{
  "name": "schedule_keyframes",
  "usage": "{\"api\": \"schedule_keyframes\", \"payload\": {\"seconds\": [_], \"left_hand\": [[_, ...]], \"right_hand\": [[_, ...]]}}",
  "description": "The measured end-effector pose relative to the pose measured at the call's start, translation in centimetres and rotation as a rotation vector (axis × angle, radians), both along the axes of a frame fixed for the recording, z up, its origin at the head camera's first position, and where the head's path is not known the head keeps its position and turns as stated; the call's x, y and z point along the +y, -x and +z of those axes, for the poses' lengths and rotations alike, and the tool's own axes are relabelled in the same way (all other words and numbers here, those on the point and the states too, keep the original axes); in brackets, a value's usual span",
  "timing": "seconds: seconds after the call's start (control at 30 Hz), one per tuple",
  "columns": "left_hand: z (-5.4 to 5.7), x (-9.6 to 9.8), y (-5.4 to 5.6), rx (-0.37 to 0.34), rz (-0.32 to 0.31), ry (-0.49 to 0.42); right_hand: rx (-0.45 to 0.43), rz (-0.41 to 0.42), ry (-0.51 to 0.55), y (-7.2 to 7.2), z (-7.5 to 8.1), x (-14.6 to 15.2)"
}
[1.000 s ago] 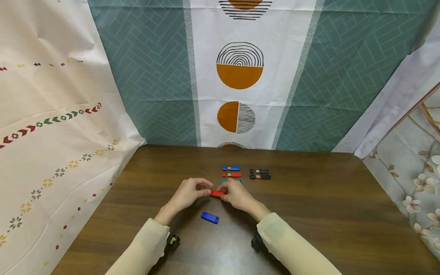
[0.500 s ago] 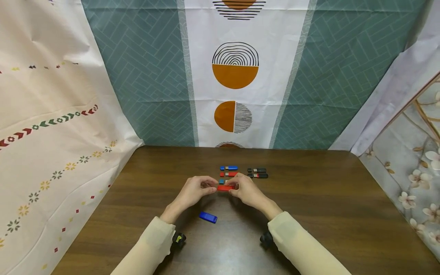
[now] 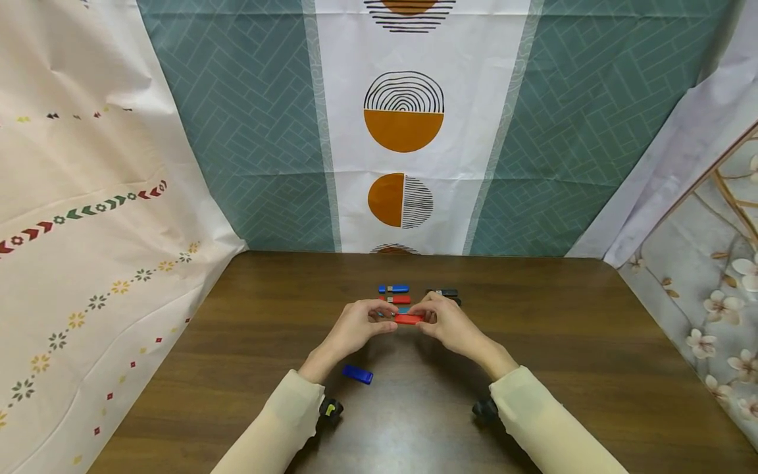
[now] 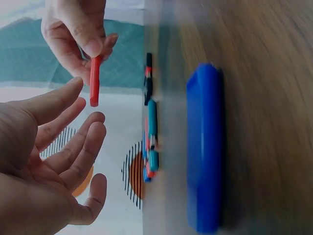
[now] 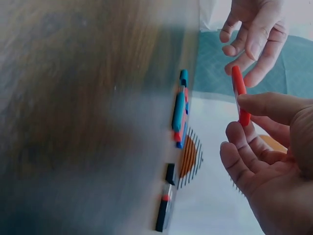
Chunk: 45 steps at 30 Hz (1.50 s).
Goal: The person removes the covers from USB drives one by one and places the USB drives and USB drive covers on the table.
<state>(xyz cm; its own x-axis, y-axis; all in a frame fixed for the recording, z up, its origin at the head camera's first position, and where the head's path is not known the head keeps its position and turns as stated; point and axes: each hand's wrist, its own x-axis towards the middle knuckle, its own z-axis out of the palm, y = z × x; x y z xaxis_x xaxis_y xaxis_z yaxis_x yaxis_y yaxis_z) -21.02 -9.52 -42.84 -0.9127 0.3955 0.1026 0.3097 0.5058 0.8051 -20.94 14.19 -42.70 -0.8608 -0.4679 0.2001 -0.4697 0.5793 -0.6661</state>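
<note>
A red USB stick (image 3: pixel 408 319) is raised off the table, lying crosswise between my two hands. My right hand (image 3: pixel 454 329) pinches it by its right end between thumb and fingers. Around the other end, my left hand (image 3: pixel 355 328) has its fingers spread, and in the left wrist view a small gap shows between them and the stick. Below the hands a dark blue USB stick (image 3: pixel 358 374) lies flat on the table, large and close in the left wrist view. Just beyond the red stick is a teal USB stick (image 5: pixel 179 110) with its cap off, partly hidden in the head view.
Farther back, a blue USB stick (image 3: pixel 399 288) and another red USB stick (image 3: pixel 401 299) lie in a column, uncapped. Black USB sticks (image 3: pixel 444 291) lie to their right, partly behind my right hand. Patterned cloth (image 3: pixel 403 131) hangs behind the brown table (image 3: pixel 562 368).
Both hands have moved to the right and slightly away, carrying the red USB stick up in front of the teal one. The dark blue USB stick has stayed on the table.
</note>
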Motion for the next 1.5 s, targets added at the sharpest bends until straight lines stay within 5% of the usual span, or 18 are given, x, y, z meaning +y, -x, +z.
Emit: {"api": "schedule_keyframes", "payload": {"seconds": [0.43, 1.1, 1.5], "left_hand": [[-0.4, 2.6, 0.1, 0.019, -0.026, -0.010], [-0.7, 5.0, 0.2, 0.044, 0.063, -0.050], [-0.7, 5.7, 0.1, 0.096, 0.077, -0.065]], "right_hand": [[0.017, -0.003, 0.081, -0.6, -0.1, 2.2], [0.048, -0.022, 0.127, -0.8, -0.1, 3.8], [0.037, -0.123, 0.130, -1.3, -0.8, 4.4]]}}
